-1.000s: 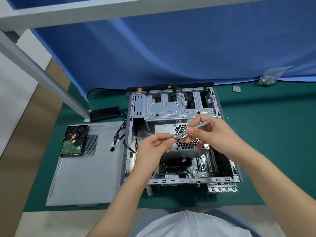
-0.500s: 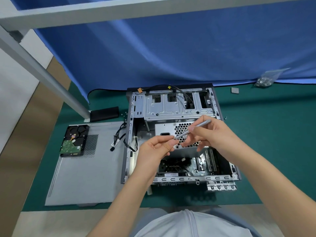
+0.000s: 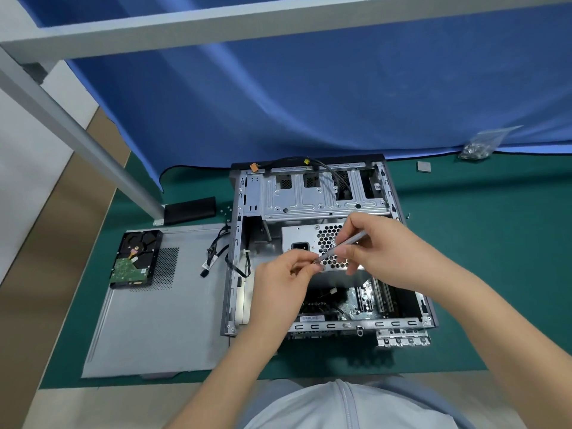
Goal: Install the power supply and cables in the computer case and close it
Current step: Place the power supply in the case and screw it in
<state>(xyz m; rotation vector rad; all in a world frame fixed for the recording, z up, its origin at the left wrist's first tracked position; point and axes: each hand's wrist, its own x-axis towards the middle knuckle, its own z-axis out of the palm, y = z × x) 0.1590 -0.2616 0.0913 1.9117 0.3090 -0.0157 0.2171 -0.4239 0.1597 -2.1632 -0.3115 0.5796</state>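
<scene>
Power supply [image 3: 305, 239] sits in the computer case [image 3: 328, 243] at 12 o'clock from us; boxy, stiff, probably heavy, so we'd grip its metal sides. Our right hand [image 3: 383, 252] pinches a screwdriver [image 3: 343, 247]; left hand [image 3: 284, 274] pinches its tip.
</scene>
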